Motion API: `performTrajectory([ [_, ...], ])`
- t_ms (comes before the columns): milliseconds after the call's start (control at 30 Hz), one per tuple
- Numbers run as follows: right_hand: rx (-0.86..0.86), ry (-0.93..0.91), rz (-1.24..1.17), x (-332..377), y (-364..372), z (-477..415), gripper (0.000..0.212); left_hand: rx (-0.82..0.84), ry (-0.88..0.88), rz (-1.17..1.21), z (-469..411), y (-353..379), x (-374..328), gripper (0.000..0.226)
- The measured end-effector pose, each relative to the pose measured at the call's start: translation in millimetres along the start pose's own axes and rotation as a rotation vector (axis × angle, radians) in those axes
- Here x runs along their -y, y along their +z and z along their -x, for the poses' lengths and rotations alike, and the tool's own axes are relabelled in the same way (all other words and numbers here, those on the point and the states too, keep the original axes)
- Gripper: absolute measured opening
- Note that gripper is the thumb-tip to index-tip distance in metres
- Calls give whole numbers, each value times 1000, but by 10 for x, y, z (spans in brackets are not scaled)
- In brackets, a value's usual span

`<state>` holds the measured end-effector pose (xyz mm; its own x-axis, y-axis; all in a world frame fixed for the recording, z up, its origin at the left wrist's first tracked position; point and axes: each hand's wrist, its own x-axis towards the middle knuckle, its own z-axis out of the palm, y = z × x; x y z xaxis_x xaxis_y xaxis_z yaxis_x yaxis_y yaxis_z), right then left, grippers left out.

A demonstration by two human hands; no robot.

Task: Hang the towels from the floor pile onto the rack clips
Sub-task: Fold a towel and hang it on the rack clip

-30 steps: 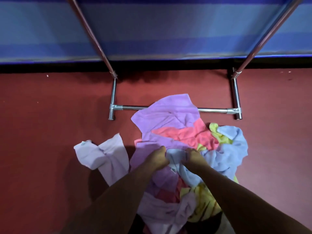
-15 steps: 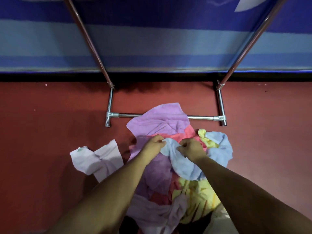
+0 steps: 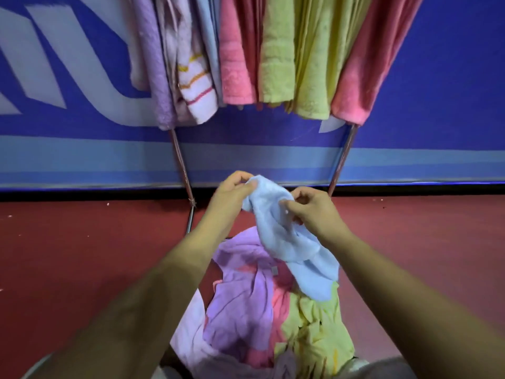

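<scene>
- Light-blue towel, one, hangs above the floor pile; left hand and right hand each pinch its top.
- Pile mixes purple, pink, yellow towels; count unclear.
- Beyond, two rack legs; hung towels overlap uncountably.

Hung towels were packed tight up top, no gap btwn them. Below: open space btwn left leg & right leg, wall behind. Pile filled the floor in front; bare floor lay either side.
</scene>
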<state>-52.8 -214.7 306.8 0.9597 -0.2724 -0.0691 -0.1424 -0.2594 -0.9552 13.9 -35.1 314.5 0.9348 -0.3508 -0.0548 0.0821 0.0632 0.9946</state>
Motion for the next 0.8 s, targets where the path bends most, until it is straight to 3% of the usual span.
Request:
performTrajectory([
  [100,-10,-48,-89,399,-24,242,15,28,58,-27,247,-34,-377,22],
  [300,25,-52,-146,527,129,589,10,90,34,-79,685,-50,-403,9],
  [500,209,19,-208,477,138,596,27,163,51,-213,647,-121,-422,9],
  [667,408,-80,-45,538,68,552,10,353,135,-415,618,-229,-574,8],
  [800,276,-158,54,548,60,493,7,351,191,-533,571,-298,-628,8],
])
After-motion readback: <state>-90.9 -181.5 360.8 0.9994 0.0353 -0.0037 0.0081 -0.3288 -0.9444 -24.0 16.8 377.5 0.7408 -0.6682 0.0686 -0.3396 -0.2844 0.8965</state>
